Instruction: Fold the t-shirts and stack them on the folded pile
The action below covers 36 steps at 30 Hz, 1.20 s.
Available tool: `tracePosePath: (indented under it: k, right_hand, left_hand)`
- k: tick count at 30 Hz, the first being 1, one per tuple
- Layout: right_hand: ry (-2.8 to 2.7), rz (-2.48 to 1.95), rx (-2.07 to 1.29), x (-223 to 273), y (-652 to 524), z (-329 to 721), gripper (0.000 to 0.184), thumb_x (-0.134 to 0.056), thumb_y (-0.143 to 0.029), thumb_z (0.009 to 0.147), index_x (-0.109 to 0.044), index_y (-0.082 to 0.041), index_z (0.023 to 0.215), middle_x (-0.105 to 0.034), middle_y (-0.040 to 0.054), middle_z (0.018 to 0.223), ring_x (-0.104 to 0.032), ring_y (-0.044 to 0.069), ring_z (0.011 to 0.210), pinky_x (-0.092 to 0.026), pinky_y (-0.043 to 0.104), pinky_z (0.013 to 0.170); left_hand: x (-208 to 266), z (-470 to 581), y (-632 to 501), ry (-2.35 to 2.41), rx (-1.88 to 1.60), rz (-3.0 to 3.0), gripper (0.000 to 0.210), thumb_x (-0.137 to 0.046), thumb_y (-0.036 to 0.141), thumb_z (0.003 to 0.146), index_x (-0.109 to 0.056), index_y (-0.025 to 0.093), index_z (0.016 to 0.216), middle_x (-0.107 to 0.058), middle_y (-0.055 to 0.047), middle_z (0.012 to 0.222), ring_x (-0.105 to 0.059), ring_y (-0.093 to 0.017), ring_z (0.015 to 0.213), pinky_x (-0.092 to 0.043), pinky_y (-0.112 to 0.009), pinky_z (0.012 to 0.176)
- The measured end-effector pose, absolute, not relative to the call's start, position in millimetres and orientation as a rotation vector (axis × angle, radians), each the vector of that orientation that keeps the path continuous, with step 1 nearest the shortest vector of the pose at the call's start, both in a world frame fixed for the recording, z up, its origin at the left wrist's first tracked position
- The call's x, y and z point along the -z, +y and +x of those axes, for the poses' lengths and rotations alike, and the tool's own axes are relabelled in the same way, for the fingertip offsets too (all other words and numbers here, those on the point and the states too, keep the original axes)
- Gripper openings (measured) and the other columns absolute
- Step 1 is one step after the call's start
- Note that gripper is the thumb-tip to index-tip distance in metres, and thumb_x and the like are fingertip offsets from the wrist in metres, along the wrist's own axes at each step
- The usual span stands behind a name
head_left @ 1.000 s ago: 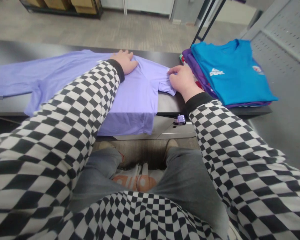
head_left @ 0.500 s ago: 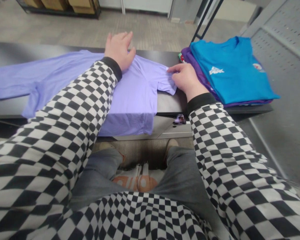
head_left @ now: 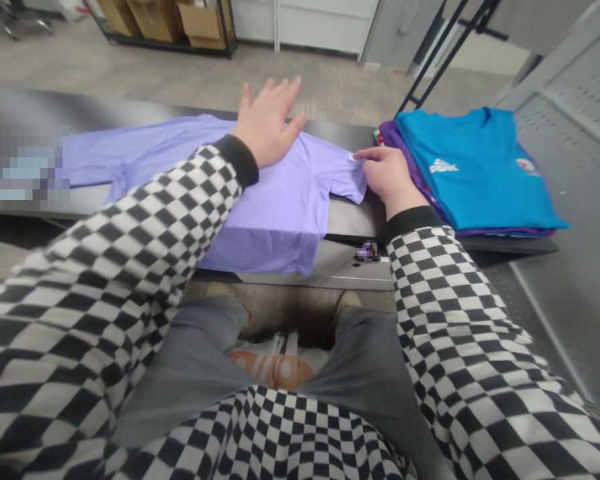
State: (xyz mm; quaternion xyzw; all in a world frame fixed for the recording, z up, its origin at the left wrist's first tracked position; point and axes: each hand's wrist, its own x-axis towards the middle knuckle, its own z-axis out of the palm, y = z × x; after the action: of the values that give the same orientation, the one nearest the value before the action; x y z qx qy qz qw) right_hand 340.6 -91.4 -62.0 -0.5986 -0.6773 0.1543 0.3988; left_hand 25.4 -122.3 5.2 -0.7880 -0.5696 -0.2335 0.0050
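A lavender T-shirt (head_left: 280,207) lies spread across a dark grey table, its near part hanging over the front edge. Above the shirt's upper part is my left hand (head_left: 269,123), palm down with fingers spread; whether it touches the cloth I cannot tell. At the right, my right hand (head_left: 387,175) pinches the end of the short sleeve between thumb and index finger. Just beyond that hand sits a stack of folded shirts, with a blue T-shirt (head_left: 485,177) on top and purple cloth (head_left: 397,143) showing beneath it.
The dark table (head_left: 355,217) runs left to right in front of me. A grey perforated panel (head_left: 580,167) rises at the right. Behind the table stand a black rack with cardboard boxes (head_left: 200,27) and black metal bars (head_left: 437,53). A printed bag (head_left: 275,363) is between my legs.
My left hand has shifted right over the shirt, its fingers spread wider. My right hand stays at the sleeve end. The whole view has also shifted a little.
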Motion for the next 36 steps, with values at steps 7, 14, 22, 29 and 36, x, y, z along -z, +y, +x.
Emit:
tracePosePath:
  k: [7,14,22,29,36]
  right_hand:
    - [-1.617,-1.415,-0.273,44.2,-110.2,341.2,0.038,-0.053,-0.015,0.091,-0.087,-0.026,0.106,-0.088,0.0132,0.126,-0.08,0.033,0.127,-0.057,0.051,0.123]
    - [-1.929,-1.199,0.0,34.9,-230.3,281.3,0.054,-0.056,-0.024,0.093,-0.085,-0.031,0.137,-0.081,0.0126,0.146,-0.07,0.038,0.146,-0.049,0.057,0.134]
    - [-2.369,-1.363,0.092,91.0,-311.4,216.1,0.08,-0.058,-0.019,0.099,-0.051,-0.017,0.179,-0.048,0.0138,0.184,-0.042,0.043,0.172,-0.025,0.068,0.144]
    - [-2.402,-1.442,0.139,85.4,-310.3,220.3,0.074,-0.056,-0.018,0.104,-0.051,-0.011,0.178,-0.045,0.0167,0.186,-0.037,0.043,0.173,-0.019,0.068,0.144]
    - [-2.363,-1.589,0.153,79.0,-310.9,229.8,0.067,-0.051,-0.037,0.115,-0.05,-0.012,0.178,-0.046,0.0189,0.185,-0.035,0.047,0.172,-0.016,0.075,0.142]
  left_hand:
    - [28.3,-79.5,-318.7,-2.025,0.857,-2.132,0.078,-0.053,0.057,0.104,-0.043,0.054,0.182,-0.068,0.006,0.164,-0.047,-0.037,0.169,-0.016,-0.062,0.149]
    - [67.1,-159.2,-346.1,-2.223,1.049,-1.901,0.079,-0.05,0.056,0.102,-0.05,0.041,0.179,-0.053,-0.002,0.181,-0.044,-0.029,0.172,-0.027,-0.046,0.146]
    - [83.1,-165.1,-311.7,-2.374,0.837,-1.911,0.065,-0.048,0.042,0.108,-0.063,0.029,0.17,-0.051,-0.008,0.182,-0.033,-0.037,0.176,-0.011,-0.07,0.145]
    - [83.3,-175.6,-317.7,-2.36,0.834,-1.863,0.062,-0.045,0.041,0.115,-0.066,0.01,0.165,-0.051,-0.02,0.179,-0.039,-0.035,0.173,-0.011,-0.071,0.145]
    - [80.0,-185.4,-313.8,-2.419,0.846,-1.78,0.058,-0.047,0.039,0.116,-0.072,0.009,0.158,-0.052,-0.022,0.178,-0.039,-0.039,0.173,-0.013,-0.078,0.142]
